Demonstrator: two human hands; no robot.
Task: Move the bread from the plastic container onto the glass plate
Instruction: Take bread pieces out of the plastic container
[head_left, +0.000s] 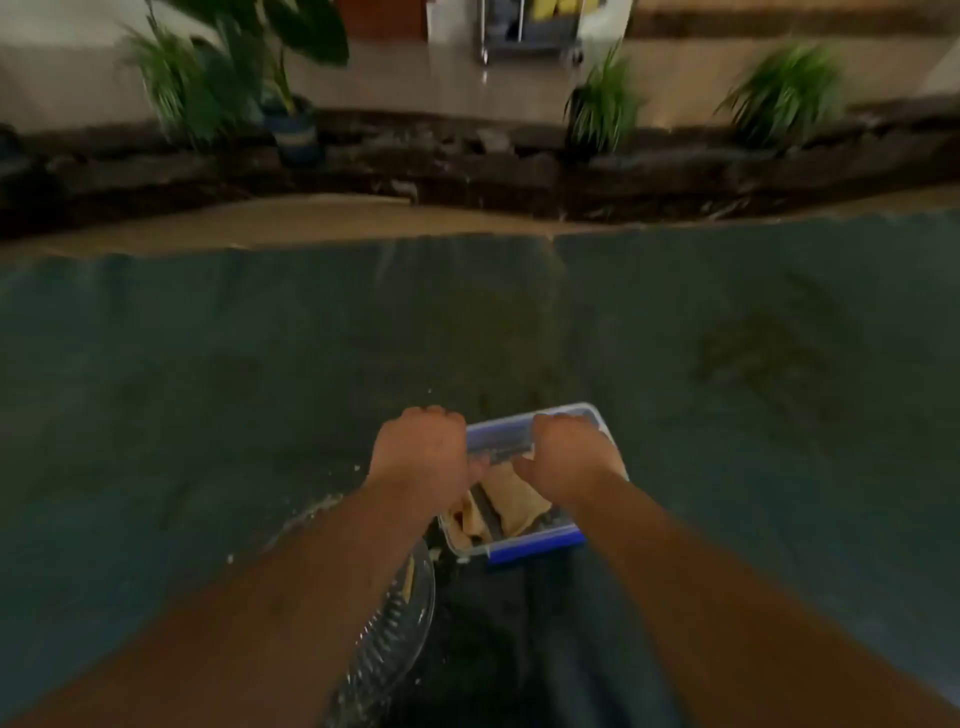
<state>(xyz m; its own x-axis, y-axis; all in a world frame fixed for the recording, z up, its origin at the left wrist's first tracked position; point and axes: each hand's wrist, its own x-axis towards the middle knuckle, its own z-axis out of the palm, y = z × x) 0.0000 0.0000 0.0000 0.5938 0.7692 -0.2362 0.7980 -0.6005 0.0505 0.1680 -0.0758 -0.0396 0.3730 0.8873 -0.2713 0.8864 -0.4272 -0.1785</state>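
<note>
A clear plastic container (540, 543) with blue clips sits low in the middle of the view, and tan pieces of bread (514, 501) show inside it. My left hand (423, 454) grips its left side, fingers curled over the edge. My right hand (563, 457) is closed on the container's far right part, over a blue-edged lid or rim. The ribbed glass plate (400, 629) lies to the near left of the container, mostly hidden under my left forearm. A pale piece shows at the plate's inner edge; I cannot tell what it is.
The container and plate rest on a dark blue-green surface (208, 389) that reaches far ahead. Beyond it runs a tan strip, a dark stone border (467, 166) and several potted plants (602, 104). Small white crumbs lie left of my left hand.
</note>
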